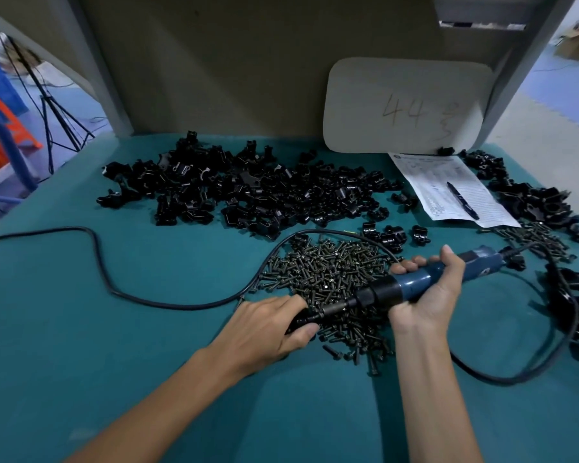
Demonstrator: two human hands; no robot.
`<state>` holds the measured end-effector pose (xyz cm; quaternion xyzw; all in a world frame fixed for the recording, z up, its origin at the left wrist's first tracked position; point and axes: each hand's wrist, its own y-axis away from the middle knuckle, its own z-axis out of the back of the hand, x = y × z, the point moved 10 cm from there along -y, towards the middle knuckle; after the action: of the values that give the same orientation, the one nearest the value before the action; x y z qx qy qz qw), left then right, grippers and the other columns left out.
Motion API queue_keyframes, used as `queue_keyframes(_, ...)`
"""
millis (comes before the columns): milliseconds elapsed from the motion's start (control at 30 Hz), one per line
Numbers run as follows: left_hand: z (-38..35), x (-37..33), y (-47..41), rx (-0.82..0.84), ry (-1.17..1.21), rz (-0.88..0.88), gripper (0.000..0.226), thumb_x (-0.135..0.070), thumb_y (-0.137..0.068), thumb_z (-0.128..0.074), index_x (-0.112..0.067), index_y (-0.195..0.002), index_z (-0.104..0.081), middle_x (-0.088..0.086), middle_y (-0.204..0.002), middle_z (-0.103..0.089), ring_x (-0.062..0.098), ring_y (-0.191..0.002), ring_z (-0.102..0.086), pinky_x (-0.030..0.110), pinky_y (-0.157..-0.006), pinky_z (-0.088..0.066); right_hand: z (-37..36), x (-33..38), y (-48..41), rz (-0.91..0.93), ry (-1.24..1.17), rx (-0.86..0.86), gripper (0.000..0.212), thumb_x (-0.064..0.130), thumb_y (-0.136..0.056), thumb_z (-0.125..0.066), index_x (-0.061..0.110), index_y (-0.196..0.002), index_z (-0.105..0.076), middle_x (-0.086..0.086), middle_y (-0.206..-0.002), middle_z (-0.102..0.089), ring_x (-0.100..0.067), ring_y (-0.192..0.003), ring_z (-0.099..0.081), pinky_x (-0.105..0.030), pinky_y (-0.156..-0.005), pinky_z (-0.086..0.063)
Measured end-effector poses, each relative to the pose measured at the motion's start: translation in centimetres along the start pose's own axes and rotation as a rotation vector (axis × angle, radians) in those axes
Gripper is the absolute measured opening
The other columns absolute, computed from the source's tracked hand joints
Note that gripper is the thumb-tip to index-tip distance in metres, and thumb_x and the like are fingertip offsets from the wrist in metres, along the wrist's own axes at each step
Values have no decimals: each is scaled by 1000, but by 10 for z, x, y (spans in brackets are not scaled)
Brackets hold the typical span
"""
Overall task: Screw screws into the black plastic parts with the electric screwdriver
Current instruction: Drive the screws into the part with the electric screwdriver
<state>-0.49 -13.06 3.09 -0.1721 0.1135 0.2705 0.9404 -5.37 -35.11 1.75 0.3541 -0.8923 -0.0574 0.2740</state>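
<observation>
My right hand grips the blue electric screwdriver, which lies nearly level and points left. Its bit meets a black plastic part that my left hand holds at the left edge of the pile of dark screws. My fingers hide most of the part. A big heap of black plastic parts lies farther back on the teal table. More black parts are piled at the right.
The screwdriver's black cable loops across the table at left and curls round at the right. A paper sheet with a pen lies at back right. A grey card marked 44 leans on the back panel.
</observation>
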Motion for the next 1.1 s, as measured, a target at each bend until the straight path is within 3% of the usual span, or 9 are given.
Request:
queue_keyframes(133, -1, 1, 0, 16, -3, 0, 44, -63, -99, -22, -26, -94, -45, -12, -79, -56, 11, -65, -49, 28, -53, -25, -1, -1, -1, 4, 10, 25, 20, 27, -92, -68, 18, -87, -50, 5, -67, -53, -8, -55, -51, -22, -54, -47)
queue_keyframes(300, -2, -1, 0, 10, 11, -20, 60, -70, -97, -6, -25, -93, -47, -12, -76, -56, 11, -61, -49, 29, -50, -30, -1, 1, -2, 23, 25, 49, 19, 27, -93, -66, 18, -88, -50, 4, -68, -53, -8, -54, -50, -21, -53, -47)
queue_keyframes(533, -4, 3, 1, 12, 29, -11, 60, -73, -96, -2, -27, -92, -40, -9, -70, -54, 12, -56, -46, 32, -49, -33, -7, 2, -1, 16, 1, 148, 17, 29, -92, -64, 18, -84, -54, 4, -71, -51, -9, -57, -50, -23, -56, -47)
queue_keyframes(800, -5, 0, 1, 35, -20, -27, 61, -71, -95, -1, -24, -95, -41, -8, -74, -56, 15, -58, -49, 31, -49, -31, -8, -4, 6, 50, 56, 111, 20, 32, -92, -65, 18, -89, -51, 4, -71, -54, -9, -58, -52, -22, -57, -49)
queue_keyframes(933, -6, -1, 1, 38, -36, -26, 57, -71, -96, -3, -25, -94, -37, -9, -76, -55, 15, -59, -48, 31, -50, -29, -3, -1, 7, 84, 104, 65, 30, 28, -91, -71, 17, -107, -49, 3, -73, -57, -10, -60, -54, -25, -57, -51)
queue_keyframes(1100, -5, -1, 0, 35, -44, -19, 49, -69, -98, -9, -28, -94, -35, -10, -76, -55, 14, -59, -47, 31, -49, -29, 5, 5, 4, 203, 278, -51, 58, 3, -91, -71, 17, -134, -35, -4, -91, -62, -13, -63, -61, -30, -62, -56)
